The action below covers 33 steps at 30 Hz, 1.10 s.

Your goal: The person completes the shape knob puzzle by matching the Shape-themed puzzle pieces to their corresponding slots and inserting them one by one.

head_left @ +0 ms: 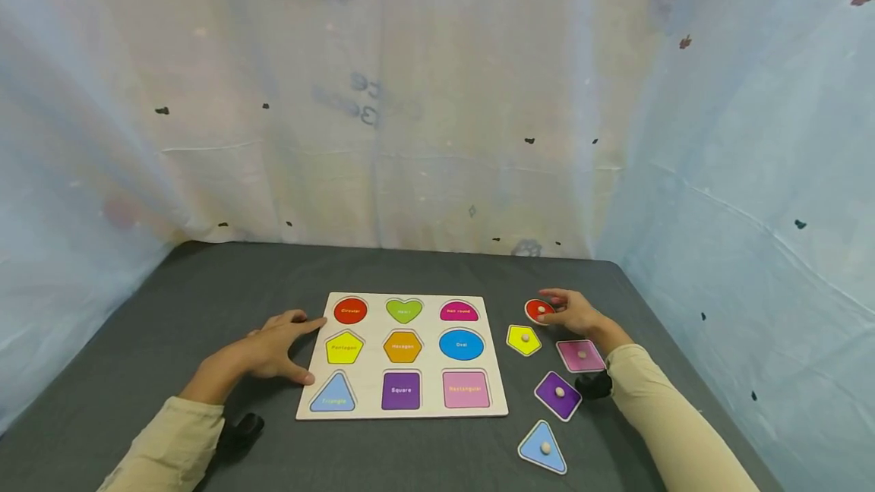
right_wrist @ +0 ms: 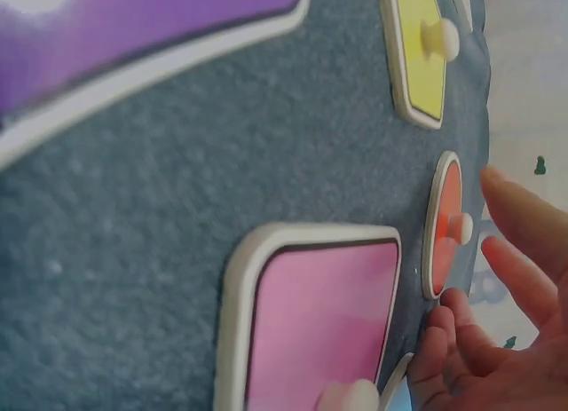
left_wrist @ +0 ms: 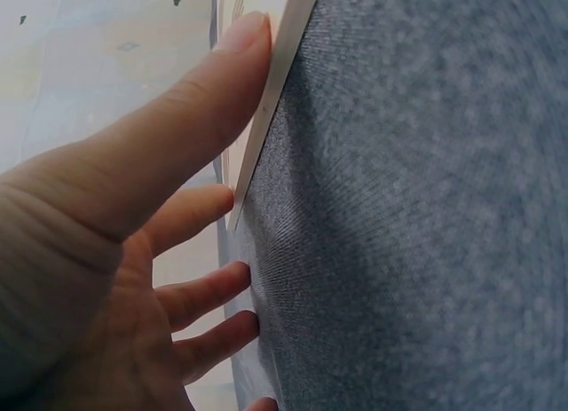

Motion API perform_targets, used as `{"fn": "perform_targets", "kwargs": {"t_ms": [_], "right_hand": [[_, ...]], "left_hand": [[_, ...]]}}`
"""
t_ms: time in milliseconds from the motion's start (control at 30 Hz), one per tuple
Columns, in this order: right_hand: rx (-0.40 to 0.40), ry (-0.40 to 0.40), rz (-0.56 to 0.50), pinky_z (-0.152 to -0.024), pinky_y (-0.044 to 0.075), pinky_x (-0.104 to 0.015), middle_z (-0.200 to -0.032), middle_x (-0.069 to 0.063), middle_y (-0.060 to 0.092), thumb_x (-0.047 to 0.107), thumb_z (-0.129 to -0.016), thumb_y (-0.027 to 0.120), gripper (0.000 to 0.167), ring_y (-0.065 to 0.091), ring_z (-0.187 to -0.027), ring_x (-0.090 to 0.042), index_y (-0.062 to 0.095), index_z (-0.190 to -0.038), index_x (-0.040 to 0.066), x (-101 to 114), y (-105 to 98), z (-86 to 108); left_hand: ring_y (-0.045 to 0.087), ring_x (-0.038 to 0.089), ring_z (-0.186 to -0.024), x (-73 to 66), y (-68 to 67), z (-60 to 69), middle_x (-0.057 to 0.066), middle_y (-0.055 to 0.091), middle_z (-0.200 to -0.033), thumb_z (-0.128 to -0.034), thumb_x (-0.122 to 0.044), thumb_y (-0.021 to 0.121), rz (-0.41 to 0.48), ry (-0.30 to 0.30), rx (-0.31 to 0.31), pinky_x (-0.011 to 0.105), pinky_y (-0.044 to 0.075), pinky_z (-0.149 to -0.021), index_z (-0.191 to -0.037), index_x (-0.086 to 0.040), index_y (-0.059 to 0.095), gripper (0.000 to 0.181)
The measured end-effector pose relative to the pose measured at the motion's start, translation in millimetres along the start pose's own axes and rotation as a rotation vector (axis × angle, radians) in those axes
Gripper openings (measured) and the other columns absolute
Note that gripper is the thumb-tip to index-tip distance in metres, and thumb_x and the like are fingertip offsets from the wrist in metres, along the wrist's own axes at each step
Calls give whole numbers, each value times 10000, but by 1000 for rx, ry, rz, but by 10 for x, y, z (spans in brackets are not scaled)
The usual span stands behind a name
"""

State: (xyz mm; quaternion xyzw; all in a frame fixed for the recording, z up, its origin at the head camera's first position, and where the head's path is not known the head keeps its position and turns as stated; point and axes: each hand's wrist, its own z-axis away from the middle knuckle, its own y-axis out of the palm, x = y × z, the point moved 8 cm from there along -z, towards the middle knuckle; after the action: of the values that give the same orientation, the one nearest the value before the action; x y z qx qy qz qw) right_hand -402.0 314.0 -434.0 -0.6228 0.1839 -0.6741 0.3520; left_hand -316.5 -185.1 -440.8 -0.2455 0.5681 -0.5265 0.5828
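A white wooden shape board [head_left: 372, 348] lies flat on the dark cloth, with labelled coloured shapes in rows. My left hand [head_left: 270, 348] is at its left edge, thumb and forefinger spread and touching the side; in the left wrist view the thumb [left_wrist: 195, 100] lies against the board's edge. To the right of the board, my right hand [head_left: 579, 316] reaches over a red round knob piece [head_left: 532, 310]. In the right wrist view its fingers are spread near the red piece's knob [right_wrist: 460, 228], with a gap visible between thumb and knob.
Right of the board lie a yellow pentagon piece [head_left: 518, 346], a pink rectangle piece [head_left: 592, 349], a purple square piece [head_left: 552, 402] and a blue triangle piece [head_left: 540, 458], all with knobs. A blue piece [right_wrist: 401, 395] shows partly beneath the right hand. Pale curtains [head_left: 437, 173] hang behind the table.
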Motion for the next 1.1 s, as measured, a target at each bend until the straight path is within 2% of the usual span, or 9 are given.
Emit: {"fn": "perform_targets", "kwargs": {"t_ms": [100, 300, 467, 667, 867, 1100], "right_hand": [[-1, 27, -13, -1067, 447, -546, -1417, -364, 463, 96, -915, 737, 591, 486, -1240, -463, 502, -1437, -52, -15, 6, -18], [-4, 43, 3, -982, 494, -441, -1343, -331, 558, 88, -917, 732, 515, 554, -1125, -371, 566, -1380, -63, -31, 9, -22], [-20, 56, 33, -981, 505, -449, -1333, -326, 573, 88, -922, 726, 464, 566, -1121, -374, 604, -1344, -61, -36, -12, -39], [-32, 78, 25, -907, 500, -366, -1318, -329, 593, 79, -920, 727, 430, 558, -1126, -371, 628, -1311, -71, -56, -14, -54], [-60, 102, 5, -890, 497, -336, -1312, -332, 597, 62, -926, 714, 387, 551, -1145, -374, 648, -1283, -75, -61, -24, -62], [-76, 100, 11, -816, 530, -307, -1273, -342, 608, 36, -924, 709, 356, 582, -1067, -346, 661, -1252, -92, -49, -26, -85]], "left_hand": [[317, 522, -1380, -6, -3, 21, 284, 327, -1539, -685, -435, 922, 7, 1, -1, 815, 248, -1022, -1567, -139, 385, 1074], [325, 516, -1370, -9, 3, 20, 284, 332, -1534, -678, -427, 927, 13, 3, -3, 803, 260, -1021, -1562, -136, 395, 1073], [329, 518, -1369, 6, 4, -2, 284, 334, -1538, -679, -431, 925, 4, 10, -20, 796, 265, -1026, -1563, -140, 395, 1070], [319, 509, -1378, 24, 14, 3, 274, 332, -1540, -681, -438, 923, 5, -4, -13, 811, 250, -1021, -1564, -149, 394, 1069], [316, 502, -1380, 15, 5, 11, 265, 334, -1538, -684, -436, 922, 8, -9, -6, 821, 239, -1019, -1565, -153, 393, 1065], [334, 495, -1372, 27, 9, 2, 256, 345, -1531, -684, -432, 923, -4, -16, -10, 796, 269, -1017, -1563, -166, 399, 1058]]}}
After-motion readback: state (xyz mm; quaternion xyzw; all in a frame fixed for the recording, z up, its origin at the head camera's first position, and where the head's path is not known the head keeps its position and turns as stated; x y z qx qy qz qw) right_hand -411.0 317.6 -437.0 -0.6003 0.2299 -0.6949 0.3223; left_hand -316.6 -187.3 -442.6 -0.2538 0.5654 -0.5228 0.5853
